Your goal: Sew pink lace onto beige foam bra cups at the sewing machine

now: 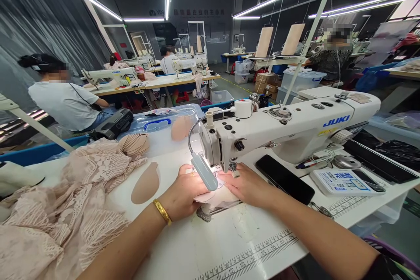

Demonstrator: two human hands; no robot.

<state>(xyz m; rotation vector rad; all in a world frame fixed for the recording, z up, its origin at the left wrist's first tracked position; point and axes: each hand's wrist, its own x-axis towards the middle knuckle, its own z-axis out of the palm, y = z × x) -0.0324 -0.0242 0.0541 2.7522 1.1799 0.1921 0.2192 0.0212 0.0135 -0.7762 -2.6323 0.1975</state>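
Just below the middle of the frame, a pale pink cloth piece (223,197) lay under the head of the sewing machine (282,124), with a hand at either side of it. The left hand (188,190) bent over its left edge, fingertips partly behind the lamp (204,171); whether that grip pinched the cloth or only pressed it, I could not tell. The right hand (246,183) lay flat, its grip unclosed, the fingers stretched onto the cloth close beside the machine's foot area.

The likeliest trouble was to the fingers — both hands rested very near where the needle would come down, and the needle itself could not be made out. If the machine ran while a fingertip slid inward, it could be caught. Uneven pressure was another risk: should one hand push harder than the other, the soft cloth might twist or pucker, and the line of stitching could wander. The lamp hung low over the left fingers, so a raised knuckle might knock it and shift the light.

At the left of the frame, a heap of lace fabric (82,188) spread over the bench (183,249), near a loose beige oval piece (146,183); a sweep of the left forearm could drag either one. Right of centre, a black phone (285,179) lay close beyond the right forearm — an outward swing of that arm might nudge it.
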